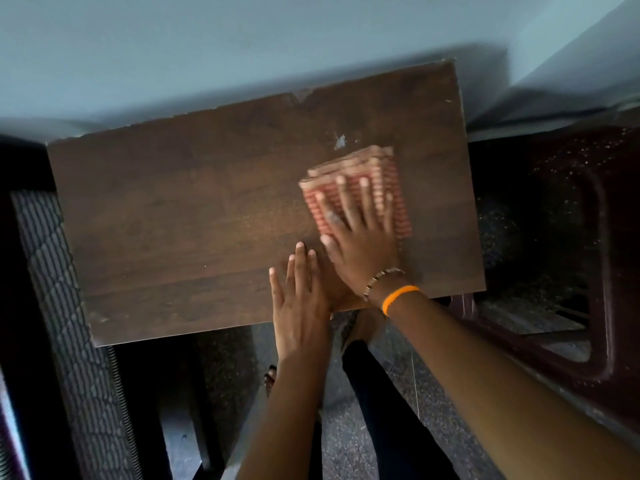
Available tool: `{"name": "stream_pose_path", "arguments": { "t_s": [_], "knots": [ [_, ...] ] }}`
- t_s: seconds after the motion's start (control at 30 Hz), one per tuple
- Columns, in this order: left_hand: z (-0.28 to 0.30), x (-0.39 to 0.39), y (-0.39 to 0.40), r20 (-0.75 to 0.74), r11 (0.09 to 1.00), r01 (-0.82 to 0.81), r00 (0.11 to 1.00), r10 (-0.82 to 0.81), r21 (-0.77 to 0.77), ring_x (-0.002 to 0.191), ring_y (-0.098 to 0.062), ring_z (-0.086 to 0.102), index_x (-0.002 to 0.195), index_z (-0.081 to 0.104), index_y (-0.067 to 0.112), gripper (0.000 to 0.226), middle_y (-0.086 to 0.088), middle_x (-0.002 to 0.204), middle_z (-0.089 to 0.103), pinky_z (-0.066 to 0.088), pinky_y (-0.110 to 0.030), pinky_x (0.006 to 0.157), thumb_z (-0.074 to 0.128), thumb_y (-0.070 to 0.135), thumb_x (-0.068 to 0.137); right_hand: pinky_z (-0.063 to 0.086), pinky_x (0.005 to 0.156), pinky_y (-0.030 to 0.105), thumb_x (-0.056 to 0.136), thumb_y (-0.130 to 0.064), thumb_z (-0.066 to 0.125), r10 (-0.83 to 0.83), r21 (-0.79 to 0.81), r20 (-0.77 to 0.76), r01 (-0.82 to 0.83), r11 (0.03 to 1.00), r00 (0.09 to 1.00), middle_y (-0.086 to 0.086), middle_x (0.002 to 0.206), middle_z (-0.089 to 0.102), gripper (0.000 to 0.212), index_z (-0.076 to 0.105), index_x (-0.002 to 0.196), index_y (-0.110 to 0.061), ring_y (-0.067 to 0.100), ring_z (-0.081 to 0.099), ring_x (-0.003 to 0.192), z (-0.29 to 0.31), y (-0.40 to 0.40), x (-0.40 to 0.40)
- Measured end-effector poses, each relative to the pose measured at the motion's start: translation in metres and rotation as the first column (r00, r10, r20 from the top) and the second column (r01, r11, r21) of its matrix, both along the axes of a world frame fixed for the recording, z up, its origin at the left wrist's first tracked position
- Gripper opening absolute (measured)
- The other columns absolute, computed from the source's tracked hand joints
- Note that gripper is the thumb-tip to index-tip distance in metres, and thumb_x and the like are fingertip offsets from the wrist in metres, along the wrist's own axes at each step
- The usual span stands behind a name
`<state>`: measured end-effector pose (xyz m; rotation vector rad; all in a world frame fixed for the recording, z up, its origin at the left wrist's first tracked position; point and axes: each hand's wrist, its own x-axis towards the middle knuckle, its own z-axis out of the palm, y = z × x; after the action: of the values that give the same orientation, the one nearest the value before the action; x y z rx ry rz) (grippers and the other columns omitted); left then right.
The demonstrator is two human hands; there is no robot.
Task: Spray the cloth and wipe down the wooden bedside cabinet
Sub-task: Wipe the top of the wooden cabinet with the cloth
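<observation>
The dark wooden cabinet top (pixel 180 216) fills the middle of the view, seen from above. A folded red-and-white checked cloth (pixel 367 174) lies on its right half. My right hand (pixel 360 237) presses flat on the cloth with fingers spread; beaded and orange bands circle its wrist. My left hand (pixel 301 299) rests flat on the cabinet's front edge, fingers together, holding nothing, just left of the right hand. A small whitish mark (pixel 340 142) sits on the wood just beyond the cloth. No spray bottle is in view.
A pale wall (pixel 242 46) stands behind the cabinet. A quilted mattress edge (pixel 59 289) borders it on the left. A dark maroon plastic chair (pixel 568 271) stands close on the right. My legs and a foot show over the speckled floor (pixel 346 445) below.
</observation>
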<state>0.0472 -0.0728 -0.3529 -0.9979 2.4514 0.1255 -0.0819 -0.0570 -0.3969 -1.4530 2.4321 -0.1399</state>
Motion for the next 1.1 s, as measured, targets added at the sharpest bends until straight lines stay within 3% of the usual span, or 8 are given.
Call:
{"name": "stream_pose_path", "arguments": {
  "t_s": [0.2, 0.3, 0.43, 0.5, 0.57, 0.67, 0.83, 1.1],
  "knots": [
    [0.000, -0.003, 0.009, 0.009, 0.999, -0.044, 0.999, 0.044, 0.021, 0.131, -0.035, 0.041, 0.141, 0.028, 0.001, 0.104, -0.021, 0.146, 0.036, 0.032, -0.052, 0.105, 0.083, 0.026, 0.056, -0.001, 0.115, 0.054, 0.090, -0.043, 0.041, 0.386, -0.024, 0.026, -0.386, 0.922, 0.922, 0.001, 0.158, 0.011, 0.059, 0.020, 0.145, -0.035, 0.032, 0.005, 0.145, -0.002, -0.101, -0.021],
    [-0.002, -0.009, 0.012, -0.009, 0.999, -0.031, 0.999, 0.032, 0.032, 0.132, -0.036, 0.039, 0.142, 0.031, 0.000, 0.098, -0.022, 0.146, 0.035, 0.029, -0.054, 0.106, 0.079, 0.023, 0.059, -0.004, 0.115, 0.053, 0.091, -0.045, 0.038, 0.437, -0.022, -0.022, -0.437, 0.899, 0.899, -0.004, 0.158, 0.008, 0.060, 0.014, 0.145, -0.038, 0.027, 0.003, 0.146, -0.005, -0.122, -0.043],
    [-0.001, -0.019, 0.017, -0.062, 1.000, -0.012, 0.998, 0.012, -0.003, 0.127, -0.037, 0.046, 0.135, 0.044, -0.002, 0.060, -0.026, 0.141, 0.040, 0.032, -0.055, 0.104, 0.047, 0.012, 0.077, 0.002, 0.114, 0.055, 0.089, -0.043, 0.039, 0.290, -0.068, -0.032, -0.291, 0.954, 0.957, -0.005, 0.157, 0.016, 0.058, 0.022, 0.144, -0.037, 0.025, 0.010, 0.146, -0.005, -0.115, -0.071],
    [-0.002, -0.021, 0.016, -0.053, 1.000, -0.016, 0.998, 0.015, -0.011, 0.125, -0.036, 0.049, 0.133, 0.046, -0.001, 0.056, -0.026, 0.140, 0.042, 0.033, -0.053, 0.104, 0.037, 0.007, 0.079, 0.006, 0.114, 0.056, 0.087, -0.042, 0.039, 0.163, -0.092, -0.034, -0.165, 0.982, 0.986, -0.004, 0.156, 0.020, 0.058, 0.026, 0.143, -0.035, 0.026, 0.013, 0.145, -0.006, -0.100, -0.090],
    [-0.002, -0.023, 0.014, -0.041, 1.000, -0.002, 0.999, 0.002, -0.014, 0.124, -0.035, 0.050, 0.133, 0.047, -0.001, 0.058, -0.026, 0.140, 0.043, 0.031, -0.051, 0.106, 0.060, 0.005, 0.077, 0.004, 0.114, 0.054, 0.087, -0.041, 0.039, 0.029, -0.090, -0.031, -0.032, 0.995, 0.999, -0.004, 0.156, 0.019, 0.058, 0.026, 0.144, -0.034, 0.027, 0.012, 0.145, -0.006, -0.080, -0.112],
    [0.001, -0.026, 0.011, 0.019, 1.000, -0.013, 1.000, 0.013, 0.018, 0.121, -0.038, 0.051, 0.131, 0.048, -0.003, 0.085, -0.029, 0.136, 0.045, 0.029, -0.050, 0.105, 0.087, 0.008, 0.056, 0.004, 0.114, 0.056, 0.088, -0.041, 0.036, -0.166, -0.038, -0.057, 0.164, 0.986, 0.984, -0.002, 0.157, 0.014, 0.060, 0.020, 0.145, -0.033, 0.028, 0.010, 0.145, -0.004, -0.051, -0.139],
    [0.006, -0.031, 0.012, 0.072, 0.998, -0.032, 0.997, 0.028, 0.055, 0.123, -0.039, 0.049, 0.134, 0.044, -0.004, 0.099, -0.030, 0.138, 0.041, 0.034, -0.047, 0.104, 0.091, 0.009, 0.048, 0.008, 0.114, 0.056, 0.088, -0.041, 0.031, -0.274, 0.011, -0.060, 0.275, 0.961, 0.960, 0.001, 0.158, 0.012, 0.061, 0.016, 0.146, -0.032, 0.030, 0.010, 0.145, 0.000, -0.022, -0.145],
    [0.009, -0.029, 0.014, 0.119, 0.998, -0.016, 0.993, 0.009, 0.059, 0.140, -0.035, 0.022, 0.146, 0.014, 0.001, 0.098, -0.026, 0.153, 0.013, 0.014, -0.043, 0.114, 0.077, 0.021, 0.073, 0.018, 0.113, 0.057, 0.086, -0.043, 0.033, -0.317, 0.046, -0.049, 0.319, 0.947, 0.947, 0.005, 0.157, 0.016, 0.064, 0.017, 0.146, -0.029, 0.032, 0.013, 0.144, 0.000, 0.068, -0.083]
  ]
}}
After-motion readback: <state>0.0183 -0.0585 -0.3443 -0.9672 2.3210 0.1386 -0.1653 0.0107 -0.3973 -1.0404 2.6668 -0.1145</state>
